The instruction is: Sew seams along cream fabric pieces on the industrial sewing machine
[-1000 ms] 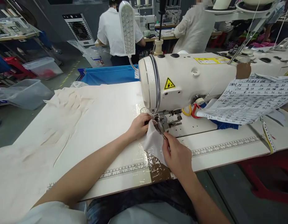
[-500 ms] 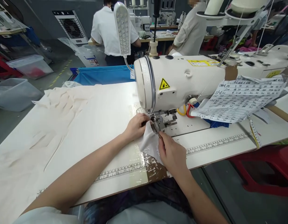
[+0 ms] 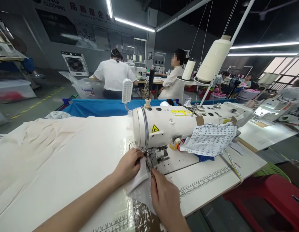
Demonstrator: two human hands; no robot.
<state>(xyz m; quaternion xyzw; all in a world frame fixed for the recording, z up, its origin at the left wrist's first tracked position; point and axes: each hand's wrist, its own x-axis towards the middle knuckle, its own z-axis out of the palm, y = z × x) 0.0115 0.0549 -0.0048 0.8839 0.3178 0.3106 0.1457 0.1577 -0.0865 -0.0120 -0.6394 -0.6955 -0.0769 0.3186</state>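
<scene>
A small white fabric piece (image 3: pixel 139 178) lies at the presser foot (image 3: pixel 153 157) of a white sewing machine (image 3: pixel 168 126). My left hand (image 3: pixel 127 165) rests on the fabric's left side, its fingers curled and pressing the cloth right by the needle. My right hand (image 3: pixel 164 197) is closed in a pinch around a thin metal tool (image 3: pixel 149 167) that looks like tweezers, its tip at the fabric edge under the foot.
Cream cloth (image 3: pixel 35 145) is spread over the left of the table (image 3: pixel 207 183). A handwritten sheet (image 3: pixel 212 138) hangs from the machine arm. Thread cones (image 3: pixel 213 61) stand above. A blue bin (image 3: pixel 101 108) lies behind; a red stool (image 3: pixel 267 199) at right. Two people work at the back.
The view has tilted up, showing more of the room and lowering the hands in frame. Both hands stay at the presser foot with the fabric and tool.
</scene>
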